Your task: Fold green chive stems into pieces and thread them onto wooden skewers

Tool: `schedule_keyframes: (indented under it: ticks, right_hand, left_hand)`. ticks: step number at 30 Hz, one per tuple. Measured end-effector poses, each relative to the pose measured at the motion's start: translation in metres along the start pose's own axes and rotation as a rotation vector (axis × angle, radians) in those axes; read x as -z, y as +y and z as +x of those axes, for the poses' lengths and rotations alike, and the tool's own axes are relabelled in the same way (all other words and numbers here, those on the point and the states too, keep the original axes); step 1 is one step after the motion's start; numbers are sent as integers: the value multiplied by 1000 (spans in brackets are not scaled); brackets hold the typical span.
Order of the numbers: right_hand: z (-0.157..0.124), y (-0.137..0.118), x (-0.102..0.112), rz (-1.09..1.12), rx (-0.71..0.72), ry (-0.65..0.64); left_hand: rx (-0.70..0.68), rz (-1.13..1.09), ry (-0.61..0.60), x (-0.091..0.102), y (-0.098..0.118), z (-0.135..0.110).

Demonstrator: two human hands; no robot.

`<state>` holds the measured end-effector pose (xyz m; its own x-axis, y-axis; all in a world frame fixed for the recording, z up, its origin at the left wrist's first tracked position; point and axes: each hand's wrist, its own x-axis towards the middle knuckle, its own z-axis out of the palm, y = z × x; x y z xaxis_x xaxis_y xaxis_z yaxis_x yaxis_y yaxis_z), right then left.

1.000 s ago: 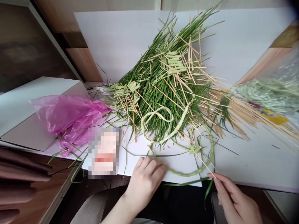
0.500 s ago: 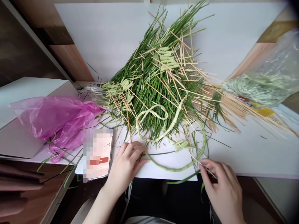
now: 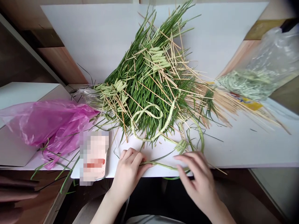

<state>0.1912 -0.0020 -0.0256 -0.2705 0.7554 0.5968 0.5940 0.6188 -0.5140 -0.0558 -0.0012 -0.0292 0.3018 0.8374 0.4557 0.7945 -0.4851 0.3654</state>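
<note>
My left hand [image 3: 127, 174] pinches a pale green plaited leaf strand [image 3: 161, 166] between thumb and fingers, near the front of a white board [image 3: 100, 46]. My right hand [image 3: 196, 177] lies spread over the strand's far part, fingertips close to a small woven knot [image 3: 181, 146]. The strand loops up into a big heap of long green leaf blades [image 3: 149, 81], which is strewn with thin wooden sticks [image 3: 235, 105] and small woven pale pieces. Where the strand runs beneath my right hand, it is partly hidden.
A crumpled pink plastic bag [image 3: 51, 124] lies at the left, and a phone [image 3: 93, 155] with a blurred screen sits at the board's front edge. A clear bag [image 3: 263, 62] of pale green woven pieces rests at the right. The board's front edge drops to a dark gap.
My right hand has moved left, from the board's right side onto the strand. My left hand now pinches the strand. The whole scene has shifted left as my head turned.
</note>
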Motion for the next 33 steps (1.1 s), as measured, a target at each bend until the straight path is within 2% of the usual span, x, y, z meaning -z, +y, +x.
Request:
schedule_keyframes:
  ticks: [2,4,10,14,19,24,28,30,33]
  right_hand:
    - [8,-14,-10,35,52,-156]
    - [15,-24,-21,-29,74,-239]
    - [25,-24,-37,-142,74,-262]
    - [23,-20,-35,-86,87,-328]
    - [27,-21,-22,35,-63,-458]
    - [36,-20,-9,226,-175,-566]
    - [32,-16,-11,264,-127,-539]
    - [29,-14,-12,257,-50,-476]
    - [23,-15,-12,215,113,-344]
  left_hand:
    - [-14,-27,-3,0,4,0]
    - [-34,-56,2,1,7,1]
    - [-70,-50,49,5,12,2]
    - [-113,2,-15,7,15,4]
    - [-181,32,-122,10,17,5]
    - [-220,64,-144,8,18,4]
    - [-130,-45,-210,11,22,4]
    - [-16,-173,-258,16,28,5]
    - [230,-464,-318,26,41,4]
